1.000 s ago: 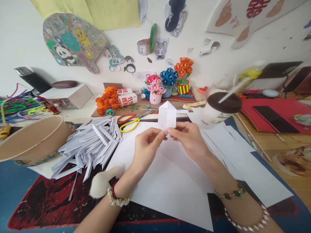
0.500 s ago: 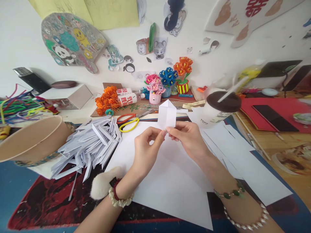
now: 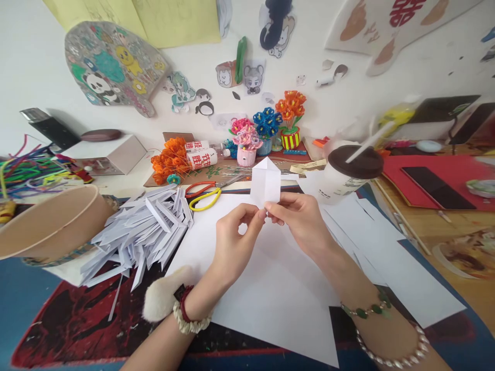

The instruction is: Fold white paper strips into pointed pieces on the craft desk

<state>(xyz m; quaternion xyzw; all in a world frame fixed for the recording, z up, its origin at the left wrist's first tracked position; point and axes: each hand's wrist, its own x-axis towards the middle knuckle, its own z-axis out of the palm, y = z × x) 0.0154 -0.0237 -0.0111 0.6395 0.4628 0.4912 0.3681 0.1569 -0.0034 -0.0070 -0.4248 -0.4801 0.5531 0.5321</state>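
A small folded piece of white paper (image 3: 265,181), its top corners creased into a point, stands upright between my hands. My left hand (image 3: 240,234) pinches its lower edge between thumb and finger. From the other side, my right hand (image 3: 296,216) grips the lower right part, thumb in front. Both thumbs almost meet at the bottom of the paper. Below them lies a large white sheet (image 3: 266,288) on the dark red mat (image 3: 77,319). Left of my hands is a heap of folded paper strips (image 3: 143,232).
Scissors (image 3: 204,198) with red and yellow handles lie behind the heap. A paper tub (image 3: 50,221) stands at the left. A lidded cup with a straw (image 3: 344,178) is beyond my right hand, near several white sheets (image 3: 390,257). Flower pots (image 3: 246,154) line the wall.
My left hand has shifted very slightly to the right along the lower edge of the paper. My right hand and the folded paper look almost unchanged.
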